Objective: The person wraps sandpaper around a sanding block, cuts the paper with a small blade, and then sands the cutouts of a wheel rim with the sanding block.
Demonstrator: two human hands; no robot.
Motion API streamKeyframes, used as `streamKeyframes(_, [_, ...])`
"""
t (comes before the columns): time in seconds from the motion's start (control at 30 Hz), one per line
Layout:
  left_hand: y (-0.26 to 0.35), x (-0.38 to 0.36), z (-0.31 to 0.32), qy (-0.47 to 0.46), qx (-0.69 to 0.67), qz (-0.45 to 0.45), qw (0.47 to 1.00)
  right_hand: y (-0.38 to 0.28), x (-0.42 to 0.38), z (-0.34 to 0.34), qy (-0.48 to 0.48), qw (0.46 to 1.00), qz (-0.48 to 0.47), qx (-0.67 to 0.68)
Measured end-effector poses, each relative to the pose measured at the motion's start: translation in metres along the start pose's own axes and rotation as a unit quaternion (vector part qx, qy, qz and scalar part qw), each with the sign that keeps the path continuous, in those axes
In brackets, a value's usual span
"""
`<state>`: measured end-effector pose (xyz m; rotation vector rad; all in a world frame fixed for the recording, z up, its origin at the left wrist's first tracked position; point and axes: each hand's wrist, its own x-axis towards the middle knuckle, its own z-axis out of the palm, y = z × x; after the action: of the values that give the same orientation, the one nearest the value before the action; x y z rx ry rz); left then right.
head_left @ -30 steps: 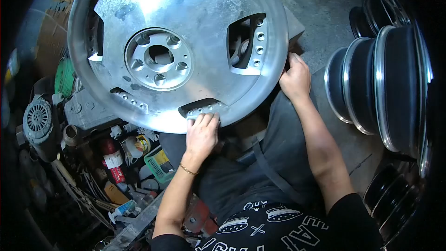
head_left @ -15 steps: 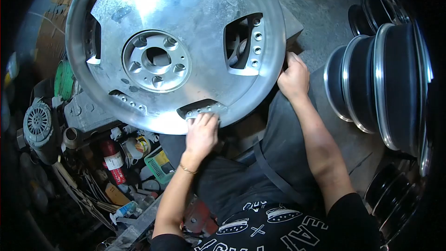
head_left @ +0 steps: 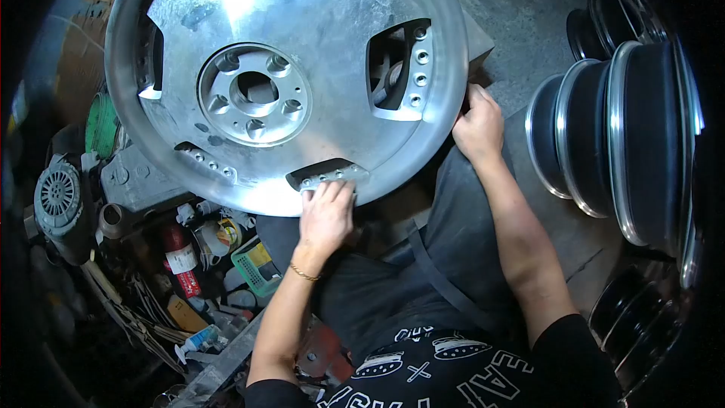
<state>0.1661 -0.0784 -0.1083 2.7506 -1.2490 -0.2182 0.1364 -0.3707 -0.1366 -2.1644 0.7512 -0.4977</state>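
Observation:
A large silver wheel rim (head_left: 332, 91) fills the upper middle of the view, with its flat face towards me. My left hand (head_left: 326, 215) is at the rim's near edge, just below a window lined with small holes. Its fingers are bent and pressed together against the metal; whatever lies beneath them is hidden, though a bit of grey shows beside the fingertips. On the right side, my right hand (head_left: 480, 122) is closed around the rim's outer edge, its fingertips out of sight behind it.
Several wheel barrels (head_left: 642, 136) with polished lips stand on the right, with dark ones (head_left: 634, 321) below. A grey motor housing (head_left: 60, 200), a red canister (head_left: 181, 257), a green basket (head_left: 255, 268) and mixed tools crowd the left. A block (head_left: 477, 41) sits behind the rim.
The wheel rim has shifted very slightly in view. My left hand remains at the near edge, a touch further left, and my right hand keeps its hold.

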Motion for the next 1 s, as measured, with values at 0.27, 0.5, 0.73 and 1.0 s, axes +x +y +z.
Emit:
streamKeyframes(0.27, [0.008, 0.009, 0.005, 0.011, -0.028, 0.004, 1.0, 0.0, 0.001, 0.003, -0.002, 1.0, 0.009, -0.026])
streamKeyframes(0.5, [-0.02, -0.011, 0.002, -0.008, 0.004, -0.014, 1.0, 0.006, 0.002, 0.001, 0.013, 1.0, -0.017, -0.012])
streamKeyframes(0.73, [-0.008, -0.001, -0.001, -0.026, 0.017, -0.016, 0.999, 0.003, 0.001, 0.002, 0.013, 1.0, -0.022, 0.002])
streamKeyframes(1.0, [0.002, 0.006, 0.005, -0.001, -0.003, 0.01, 1.0, 0.004, 0.001, 0.002, -0.01, 1.0, 0.003, -0.019])
